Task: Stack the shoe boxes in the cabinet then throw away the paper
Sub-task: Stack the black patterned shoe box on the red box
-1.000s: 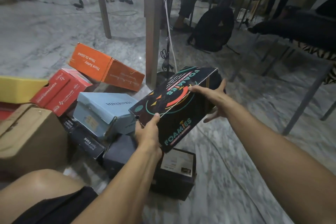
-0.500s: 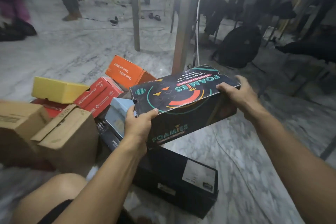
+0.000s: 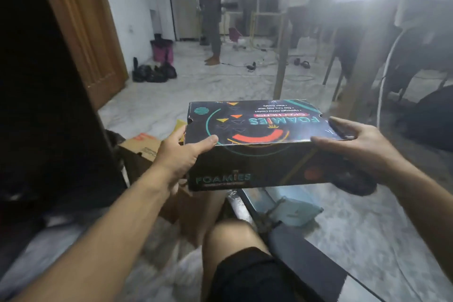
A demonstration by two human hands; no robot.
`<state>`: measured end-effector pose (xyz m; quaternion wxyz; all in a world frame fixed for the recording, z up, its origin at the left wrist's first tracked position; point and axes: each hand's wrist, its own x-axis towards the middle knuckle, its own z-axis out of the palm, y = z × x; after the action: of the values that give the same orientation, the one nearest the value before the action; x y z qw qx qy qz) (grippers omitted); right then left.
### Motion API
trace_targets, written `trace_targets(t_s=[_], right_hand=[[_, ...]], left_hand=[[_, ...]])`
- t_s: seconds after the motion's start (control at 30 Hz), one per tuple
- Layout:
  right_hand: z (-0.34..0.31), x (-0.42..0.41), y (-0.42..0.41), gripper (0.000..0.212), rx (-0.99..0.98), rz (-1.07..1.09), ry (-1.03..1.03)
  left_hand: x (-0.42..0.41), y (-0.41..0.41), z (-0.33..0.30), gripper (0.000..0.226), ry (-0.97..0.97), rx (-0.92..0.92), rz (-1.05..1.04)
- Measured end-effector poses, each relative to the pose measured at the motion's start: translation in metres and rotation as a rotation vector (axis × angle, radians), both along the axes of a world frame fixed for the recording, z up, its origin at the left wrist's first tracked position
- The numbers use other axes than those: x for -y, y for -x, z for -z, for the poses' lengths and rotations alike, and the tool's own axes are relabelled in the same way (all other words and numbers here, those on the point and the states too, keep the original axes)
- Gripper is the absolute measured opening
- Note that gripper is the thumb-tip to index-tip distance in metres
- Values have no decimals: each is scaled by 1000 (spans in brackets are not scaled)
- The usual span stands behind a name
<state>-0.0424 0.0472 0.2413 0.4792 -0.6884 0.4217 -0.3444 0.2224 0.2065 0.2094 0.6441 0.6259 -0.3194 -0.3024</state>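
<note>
We hold the black Foamies shoe box [image 3: 255,144] level: left hand [image 3: 180,154] gripping at 9 o'clock, right hand [image 3: 360,144] at 3 o'clock, fingers closed on it.

A: Indoor room, home-like or a makeshift work space; cannot tell which. Grey-veined marble floor [image 3: 157,103].

B: Evidence?

A: Left of the floor, a wooden door [image 3: 83,27]. Beyond it, table legs [image 3: 282,56], cables [image 3: 301,78], sandals [image 3: 302,63], a barefoot person standing [image 3: 212,32]. Shoe boxes [image 3: 257,144] and cardboard boxes [image 3: 142,147] near the camera.
</note>
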Motion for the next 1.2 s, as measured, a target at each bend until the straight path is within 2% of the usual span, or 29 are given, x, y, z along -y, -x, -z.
trace_targets(t_s=[0.03,0.1,0.2,0.27,0.33,0.4,0.5,0.6,0.7,0.77,0.9,0.97,1.1,1.2], right_hand=[[-3,-7,-14,83,-18,-39,-9],[-9,-19,-42,84,-74,-108,-6],[-15,-37,-81,75,-123,-211,35],[-17,-53,-106,78,-137,-300,50],[-20,-72,-130,92,-173,-377,60],[-19,-89,-152,98,-208,-441,57],[-16,-109,-185,92,-252,-519,66],[-10,-137,-227,93,-288,-606,77],[-3,-164,-275,88,-327,-696,111],[2,-181,-306,74,-345,-760,127],[17,-210,-372,42,-369,-892,107],[29,-223,-405,43,-386,-945,74],[53,-250,-469,62,-388,-1013,6],[70,-272,-514,55,-358,-1023,-65]], left_hand=[[-13,-10,-4,57,1,26,-35],[-42,-29,-11,46,10,68,-123],[-85,-51,-18,42,20,97,-223],[-118,-68,-19,68,3,111,-286],[-152,-83,-18,115,-45,110,-354],[-184,-94,-15,132,-71,91,-410],[-225,-103,-11,125,-98,61,-480],[-268,-114,-10,109,-110,-3,-544],[-306,-130,-2,111,-109,-91,-642],[-326,-141,7,113,-91,-107,-719],[-361,-169,27,92,-88,-197,-857],[-376,-182,35,95,-92,-231,-912],[-403,-208,49,96,-103,-221,-1043],[-421,-231,62,98,-143,-215,-1117]])
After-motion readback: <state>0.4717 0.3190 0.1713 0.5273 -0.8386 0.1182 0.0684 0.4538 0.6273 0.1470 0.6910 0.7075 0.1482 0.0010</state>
